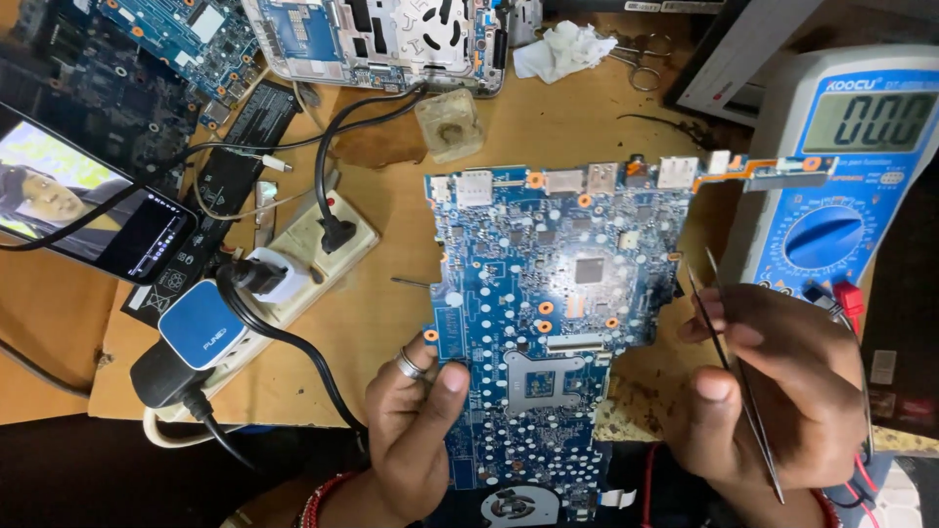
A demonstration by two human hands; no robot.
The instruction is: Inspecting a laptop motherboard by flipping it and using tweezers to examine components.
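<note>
While tweezers (740,376) hover off-board, hands (416,430) grip the motherboard (548,293) edge.

A multimeter (849,166), phone (88,210), and power strip (293,254) surround the workspace.

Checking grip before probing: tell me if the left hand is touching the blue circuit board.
Touching. The head view shows the left hand gripping the blue circuit board at its left edge, thumb pressed on its face.
</note>
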